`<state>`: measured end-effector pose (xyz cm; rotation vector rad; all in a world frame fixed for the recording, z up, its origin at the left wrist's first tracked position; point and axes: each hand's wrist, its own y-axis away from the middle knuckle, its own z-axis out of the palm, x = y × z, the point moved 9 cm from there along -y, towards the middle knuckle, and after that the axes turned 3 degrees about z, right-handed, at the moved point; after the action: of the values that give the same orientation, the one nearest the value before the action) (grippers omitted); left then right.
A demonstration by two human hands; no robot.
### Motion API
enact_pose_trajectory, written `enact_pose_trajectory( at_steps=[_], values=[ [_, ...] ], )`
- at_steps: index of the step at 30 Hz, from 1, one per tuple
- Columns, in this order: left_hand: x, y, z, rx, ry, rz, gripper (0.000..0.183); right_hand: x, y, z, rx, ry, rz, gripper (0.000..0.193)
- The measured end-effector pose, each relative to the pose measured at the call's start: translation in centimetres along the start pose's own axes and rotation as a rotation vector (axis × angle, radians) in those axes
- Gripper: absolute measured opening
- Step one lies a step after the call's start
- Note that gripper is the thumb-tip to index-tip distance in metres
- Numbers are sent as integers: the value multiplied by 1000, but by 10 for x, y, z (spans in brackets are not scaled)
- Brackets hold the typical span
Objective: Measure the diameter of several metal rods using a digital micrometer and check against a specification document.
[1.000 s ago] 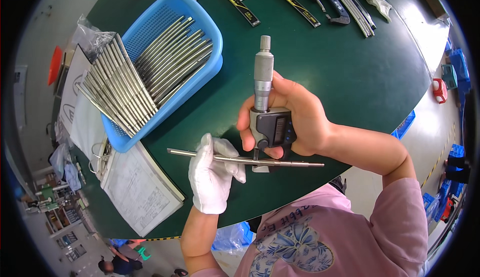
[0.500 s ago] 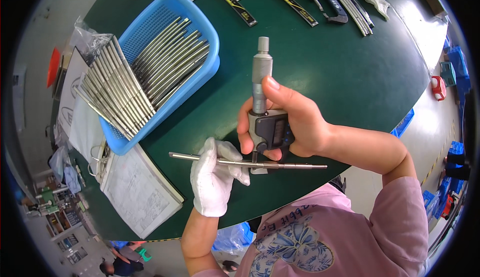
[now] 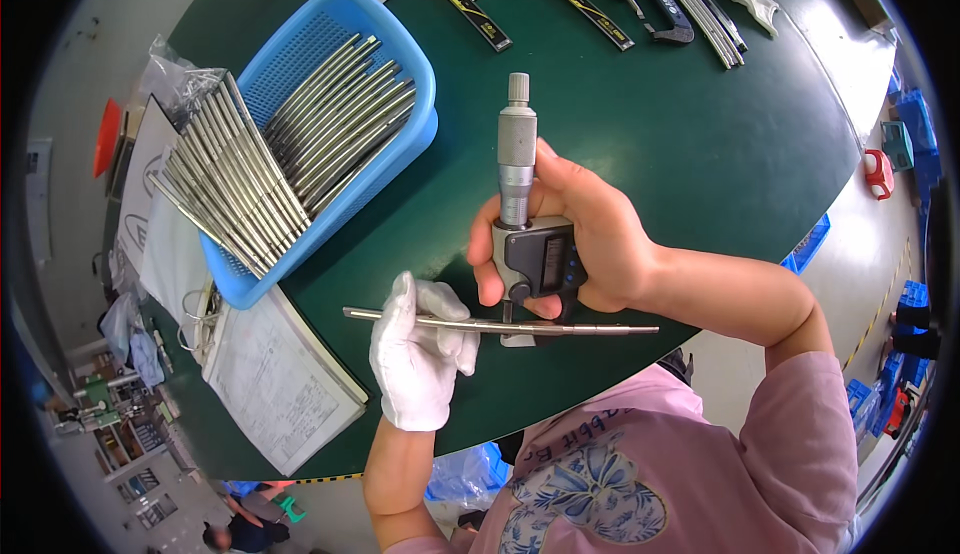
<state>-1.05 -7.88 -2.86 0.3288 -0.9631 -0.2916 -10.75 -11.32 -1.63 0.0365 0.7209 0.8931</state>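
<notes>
My left hand [image 3: 415, 359], in a white glove, grips a slim metal rod [image 3: 560, 330] near its left part. The rod lies almost level, its thinner stepped end pointing right. In my bare right hand [image 3: 600, 229] is a digital micrometer [image 3: 535, 254], held upright with its silver thimble on top and its dark display body in the palm. The rod passes through the micrometer's jaws, between the spindle and the lower anvil. Whether both jaw faces touch the rod I cannot tell. My right thumb rests along the micrometer's sleeve.
A blue plastic basket [image 3: 425, 119] of metal rods stands at the left. Below it lies a clipboard of papers [image 3: 285, 384]. Across the far side are two black-and-yellow rulers [image 3: 575, 2], another micrometer [image 3: 660, 4] and more rods [image 3: 700, 14]. A person [image 3: 245, 529] is at lower left.
My left hand has shifted slightly left along the rod. The rod has moved a little right, and the micrometer slightly left. My right thumb has come off the thimble's front to its side.
</notes>
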Motion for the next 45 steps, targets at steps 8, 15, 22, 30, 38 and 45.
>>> enact_pose_trajectory(
  at_steps=[8,15,22,30,38,45],
  values=[
    [-6,0,3,-29,39,-45,46,-1,1,3,-48,1,-12,63],
    [-4,0,6,-63,32,-23,47,2,1,-1,-13,42,17,66],
    [-9,2,6,-92,26,-50,47,0,1,3,-33,-51,-17,63],
    [-8,1,17,-113,45,-51,46,-1,0,0,-24,42,-25,66],
    [7,0,-1,58,-51,61,42,-1,1,2,-17,0,-36,61],
    [-5,2,5,-49,20,-30,46,1,-1,0,-22,-19,-21,70]
  ],
)
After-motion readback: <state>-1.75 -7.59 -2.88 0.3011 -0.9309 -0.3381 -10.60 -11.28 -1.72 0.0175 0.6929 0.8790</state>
